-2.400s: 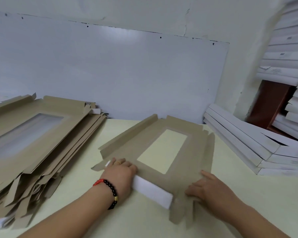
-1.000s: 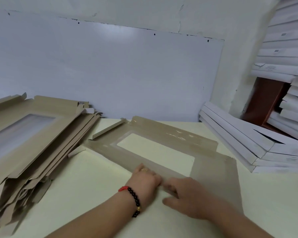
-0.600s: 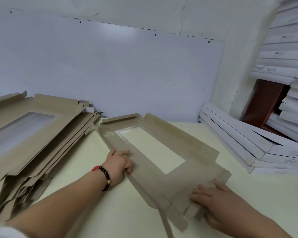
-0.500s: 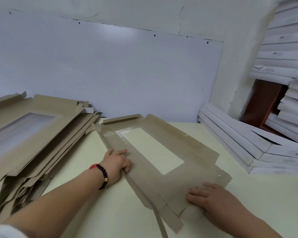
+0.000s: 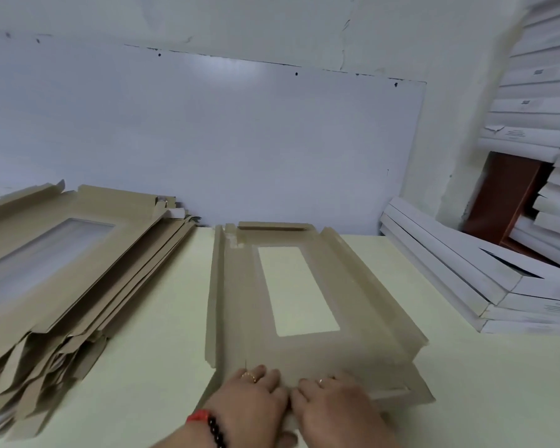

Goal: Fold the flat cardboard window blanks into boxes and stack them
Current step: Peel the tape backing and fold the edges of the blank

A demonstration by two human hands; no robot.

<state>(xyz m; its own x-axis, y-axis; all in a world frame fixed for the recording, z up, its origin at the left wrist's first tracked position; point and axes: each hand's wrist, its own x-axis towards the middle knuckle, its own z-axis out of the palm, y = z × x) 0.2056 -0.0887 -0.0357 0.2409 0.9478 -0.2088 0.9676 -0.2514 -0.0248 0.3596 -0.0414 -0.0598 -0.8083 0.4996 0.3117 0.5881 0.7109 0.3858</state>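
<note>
Table (image 5: 143, 367), blank (image 5: 240, 318) (fingertips blurred)

Soft, even light fills the scene, with a pale glare patch on the whiteboard (image 5: 227, 64). The frame looks slightly blurred, perhaps from motion. Straight lines bow towards the wide-angle edges.

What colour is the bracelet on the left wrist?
Red and black beads on the bracelet, clearest in the head view.

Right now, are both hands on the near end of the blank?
Yes, the left hand and right hand lie side by side, pressing the blank at its near edge.
</note>
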